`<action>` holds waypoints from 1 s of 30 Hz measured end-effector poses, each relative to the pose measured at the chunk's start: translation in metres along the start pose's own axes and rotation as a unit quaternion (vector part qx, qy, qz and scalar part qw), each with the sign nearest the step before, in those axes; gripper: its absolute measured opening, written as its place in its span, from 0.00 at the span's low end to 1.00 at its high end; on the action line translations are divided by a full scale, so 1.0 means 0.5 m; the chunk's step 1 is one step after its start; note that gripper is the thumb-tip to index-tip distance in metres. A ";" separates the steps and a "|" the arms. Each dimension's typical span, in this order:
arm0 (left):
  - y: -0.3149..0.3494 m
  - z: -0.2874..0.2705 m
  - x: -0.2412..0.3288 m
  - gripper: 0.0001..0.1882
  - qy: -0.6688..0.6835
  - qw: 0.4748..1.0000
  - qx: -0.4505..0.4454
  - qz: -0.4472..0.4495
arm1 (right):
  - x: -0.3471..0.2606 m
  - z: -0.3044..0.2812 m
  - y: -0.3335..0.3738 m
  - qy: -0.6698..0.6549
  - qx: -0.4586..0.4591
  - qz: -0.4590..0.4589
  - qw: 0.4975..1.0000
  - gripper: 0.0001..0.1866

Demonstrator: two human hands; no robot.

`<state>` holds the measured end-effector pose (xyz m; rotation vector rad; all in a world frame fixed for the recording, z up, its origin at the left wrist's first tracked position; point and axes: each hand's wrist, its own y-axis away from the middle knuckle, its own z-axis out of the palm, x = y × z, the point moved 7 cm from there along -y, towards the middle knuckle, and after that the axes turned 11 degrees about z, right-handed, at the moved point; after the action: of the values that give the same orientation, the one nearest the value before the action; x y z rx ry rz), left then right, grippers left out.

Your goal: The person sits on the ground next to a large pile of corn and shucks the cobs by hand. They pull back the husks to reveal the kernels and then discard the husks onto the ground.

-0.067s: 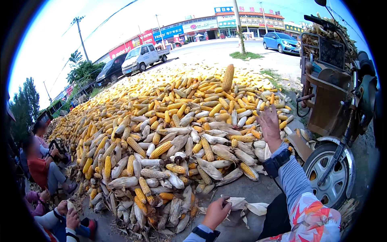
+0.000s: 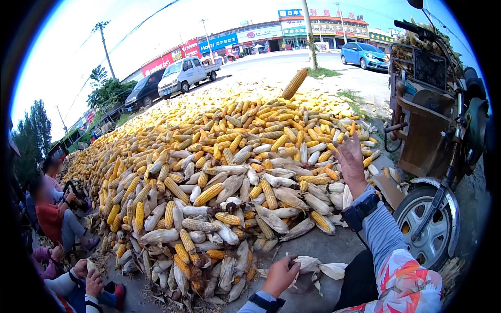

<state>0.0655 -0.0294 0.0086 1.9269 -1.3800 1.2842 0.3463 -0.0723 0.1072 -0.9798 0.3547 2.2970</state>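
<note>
An ear of corn [image 2: 295, 84], bare and yellow-brown, is in mid-air above the heap, tilted and touching nothing. My right hand [image 2: 350, 164] is raised at the heap's right edge, empty, its fingers spread. Low in front of me my left hand [image 2: 282, 275] is closed on a pale, dry corn husk [image 2: 312, 264], whose loose leaves stick out to the right. Beyond both hands spreads a large heap of corn [image 2: 209, 192]. Its far part is mostly bare yellow ears, while many near ears still wear whitish husks.
A three-wheeled cart [image 2: 425, 104] with a front wheel [image 2: 425, 224] stands close on my right. At the left sit other people, one in a red top [image 2: 49, 221]; another person's hands [image 2: 88, 276] hold an ear. Farther off are a white truck [image 2: 188, 74] and a blue car [image 2: 365, 55].
The airborne ear has risen slightly and turned from nearly upright to a slant. My right hand has barely shifted, and my left keeps its place with the husk.
</note>
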 end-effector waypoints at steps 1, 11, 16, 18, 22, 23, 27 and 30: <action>0.000 0.002 -0.005 0.19 -0.006 1.000 -0.003 0.000 | -0.008 0.015 0.012 0.077 -0.003 -0.049 0.996 0.31; -0.005 0.032 0.010 0.19 -0.030 0.995 -0.090 0.013 | 0.442 -0.035 0.224 0.615 -0.384 0.193 0.661 0.20; -0.021 -0.014 -0.070 0.19 -0.048 0.997 -0.063 -0.020 | 0.435 -0.010 0.259 0.660 -0.267 0.200 0.673 0.20; -0.024 -0.040 -0.110 0.19 -0.090 0.994 -0.035 -0.053 | 0.460 -0.036 0.269 0.657 -0.292 0.196 0.667 0.24; -0.005 -0.055 -0.208 0.20 -0.177 0.973 -0.078 -0.124 | 0.433 -0.036 0.276 0.700 -0.300 0.179 0.623 0.28; 0.003 -0.046 -0.246 0.19 -0.199 0.966 -0.097 -0.133 | 0.425 -0.043 0.277 0.709 -0.291 0.162 0.622 0.28; 0.056 -0.094 -0.373 0.21 -0.216 0.957 -0.068 -0.183 | 0.436 -0.029 0.281 0.704 -0.308 0.164 0.619 0.28; 0.094 -0.148 -0.445 0.22 -0.267 0.920 -0.042 -0.285 | 0.453 -0.025 0.290 0.691 -0.326 0.180 0.620 0.28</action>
<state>-0.0240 0.1180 -0.1571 2.4679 -0.9318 0.4310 0.1397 -0.0932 -0.0643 -3.2192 0.2754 1.3569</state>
